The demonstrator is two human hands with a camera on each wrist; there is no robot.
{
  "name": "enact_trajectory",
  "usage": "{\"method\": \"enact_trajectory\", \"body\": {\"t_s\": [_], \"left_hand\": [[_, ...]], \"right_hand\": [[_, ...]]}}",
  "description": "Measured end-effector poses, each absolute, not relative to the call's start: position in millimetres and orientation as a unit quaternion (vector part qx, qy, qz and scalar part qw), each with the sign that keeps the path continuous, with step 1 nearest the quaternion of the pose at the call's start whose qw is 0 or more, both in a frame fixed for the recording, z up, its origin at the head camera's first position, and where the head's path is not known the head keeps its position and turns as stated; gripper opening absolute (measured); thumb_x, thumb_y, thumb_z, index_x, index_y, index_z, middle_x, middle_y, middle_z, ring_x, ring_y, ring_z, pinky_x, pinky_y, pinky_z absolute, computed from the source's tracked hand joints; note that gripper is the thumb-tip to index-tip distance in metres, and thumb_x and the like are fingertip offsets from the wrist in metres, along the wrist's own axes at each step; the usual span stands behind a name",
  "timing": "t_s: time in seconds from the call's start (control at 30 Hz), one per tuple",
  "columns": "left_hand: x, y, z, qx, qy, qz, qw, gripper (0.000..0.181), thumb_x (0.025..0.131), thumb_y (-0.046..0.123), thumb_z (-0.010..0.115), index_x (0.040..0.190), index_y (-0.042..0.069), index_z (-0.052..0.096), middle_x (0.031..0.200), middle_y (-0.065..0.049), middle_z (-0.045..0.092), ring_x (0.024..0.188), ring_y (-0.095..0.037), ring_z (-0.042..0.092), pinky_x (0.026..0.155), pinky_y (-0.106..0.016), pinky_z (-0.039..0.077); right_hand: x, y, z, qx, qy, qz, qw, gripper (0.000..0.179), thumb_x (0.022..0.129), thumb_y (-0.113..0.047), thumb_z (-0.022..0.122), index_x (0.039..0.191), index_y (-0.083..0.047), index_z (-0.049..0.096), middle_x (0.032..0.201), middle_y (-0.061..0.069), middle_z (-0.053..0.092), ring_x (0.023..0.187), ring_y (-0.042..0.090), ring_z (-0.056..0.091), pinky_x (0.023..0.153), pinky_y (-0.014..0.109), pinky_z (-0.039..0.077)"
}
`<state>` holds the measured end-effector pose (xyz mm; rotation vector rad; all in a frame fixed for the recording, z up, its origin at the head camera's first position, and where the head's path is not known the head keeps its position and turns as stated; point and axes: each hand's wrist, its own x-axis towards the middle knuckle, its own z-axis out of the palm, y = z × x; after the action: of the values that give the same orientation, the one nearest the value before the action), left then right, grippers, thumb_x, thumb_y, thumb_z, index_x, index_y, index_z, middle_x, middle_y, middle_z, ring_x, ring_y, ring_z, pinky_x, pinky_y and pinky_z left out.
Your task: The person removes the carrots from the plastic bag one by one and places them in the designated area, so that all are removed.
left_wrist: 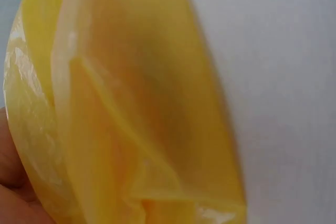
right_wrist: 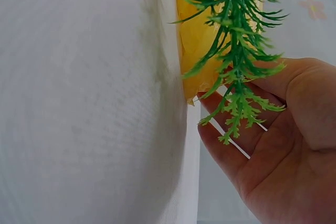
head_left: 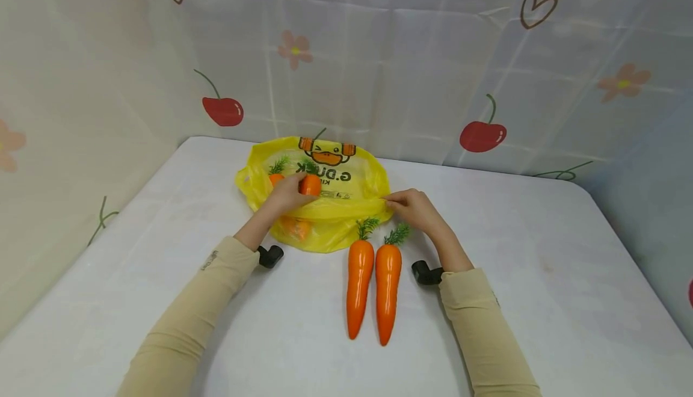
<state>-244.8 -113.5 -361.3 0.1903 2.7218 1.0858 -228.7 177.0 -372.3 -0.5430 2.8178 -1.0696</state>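
Observation:
A yellow translucent plastic bag (head_left: 330,234) with a duck print lies on the table, its mouth spread toward me. My left hand (head_left: 289,194) reaches into the mouth and grips a toy carrot (head_left: 311,185) near its leafy top. Another carrot (head_left: 276,178) shows beside it inside the bag, and orange lower parts show through the plastic. At the bag's right edge, my right hand (head_left: 414,207) pinches the rim between thumb and fingers. Green carrot leaves (right_wrist: 236,51) partly cover that grip in the right wrist view. Folded yellow plastic (left_wrist: 147,103) fills much of the left wrist view.
Two more carrots, one on the left (head_left: 360,289) and one on the right (head_left: 388,295), lie side by side before the bag, leaves toward it. The white table (head_left: 541,301) ends at a printed curtain (head_left: 379,72) behind. Black wrist cameras sit under both wrists.

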Motion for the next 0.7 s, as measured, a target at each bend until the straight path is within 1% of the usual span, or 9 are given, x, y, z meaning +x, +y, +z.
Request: {"method": "enact_trajectory", "body": {"t_s": [0.13, 0.3, 0.47, 0.7], "left_hand": [[-245.2, -108.8, -362.4, 0.085, 0.923, 0.362, 0.098, 0.069, 0.090, 0.017, 0.065, 0.145, -0.001, 0.028, 0.141, -0.022, 0.037, 0.121, -0.036, 0.042, 0.100, -0.044, 0.036], [-244.9, -104.7, -363.9, 0.105, 0.922, 0.363, 0.088, 0.065, 0.088, 0.011, 0.065, 0.144, 0.001, 0.033, 0.139, -0.022, 0.039, 0.119, -0.035, 0.044, 0.097, -0.044, 0.039], [-244.4, -105.0, -366.1, 0.102, 0.915, 0.381, 0.082, 0.063, 0.088, 0.009, 0.066, 0.143, 0.002, 0.035, 0.138, -0.021, 0.041, 0.118, -0.035, 0.045, 0.096, -0.043, 0.040], [-244.1, -106.6, -367.6, 0.083, 0.908, 0.402, 0.077, 0.061, 0.087, 0.012, 0.067, 0.141, 0.004, 0.039, 0.134, -0.020, 0.044, 0.117, -0.034, 0.046, 0.094, -0.043, 0.042]], "right_hand": [[-228.6, 177.3, -372.5, -0.174, 0.919, -0.352, 0.041, 0.026, 0.094, -0.011, 0.058, 0.114, 0.003, 0.066, 0.112, 0.018, 0.063, 0.103, 0.029, 0.058, 0.088, 0.042, 0.046], [-228.3, 178.0, -372.8, -0.174, 0.918, -0.354, 0.043, 0.026, 0.094, -0.011, 0.058, 0.114, 0.003, 0.066, 0.112, 0.018, 0.063, 0.103, 0.029, 0.058, 0.089, 0.043, 0.046], [-228.7, 177.7, -373.7, -0.179, 0.917, -0.354, 0.040, 0.025, 0.094, -0.010, 0.058, 0.114, 0.003, 0.066, 0.111, 0.018, 0.063, 0.103, 0.029, 0.058, 0.089, 0.043, 0.046], [-228.5, 176.9, -372.9, -0.179, 0.918, -0.352, 0.041, 0.025, 0.094, -0.010, 0.058, 0.114, 0.003, 0.066, 0.112, 0.018, 0.063, 0.104, 0.029, 0.058, 0.090, 0.043, 0.045]]}}
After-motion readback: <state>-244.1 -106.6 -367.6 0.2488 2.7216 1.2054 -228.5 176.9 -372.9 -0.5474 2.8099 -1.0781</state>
